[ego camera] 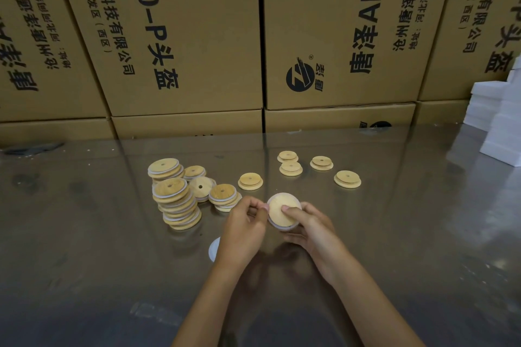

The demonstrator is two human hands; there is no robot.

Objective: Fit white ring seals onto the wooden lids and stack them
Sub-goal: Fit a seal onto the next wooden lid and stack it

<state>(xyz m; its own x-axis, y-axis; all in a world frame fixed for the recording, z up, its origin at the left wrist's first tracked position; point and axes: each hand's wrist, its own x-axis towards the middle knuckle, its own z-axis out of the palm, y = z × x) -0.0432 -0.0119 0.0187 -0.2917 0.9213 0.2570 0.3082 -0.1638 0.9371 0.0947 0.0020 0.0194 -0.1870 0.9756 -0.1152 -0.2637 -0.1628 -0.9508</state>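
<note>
A wooden lid (277,213) with a white ring seal (282,227) round its rim is held above the table between both hands. My right hand (308,229) grips it, thumb lying across its face. My left hand (244,222) pinches its left edge. To the left stand leaning stacks of sealed lids (176,203), with a lower stack (224,197) next to them. Several bare lids (250,181) lie singly further back, one of them at the right (347,178). A white seal (214,249) lies on the table, partly hidden under my left wrist.
The glossy table (394,234) runs back to a wall of big cardboard boxes (186,36). White boxes (499,121) are piled at the far right edge.
</note>
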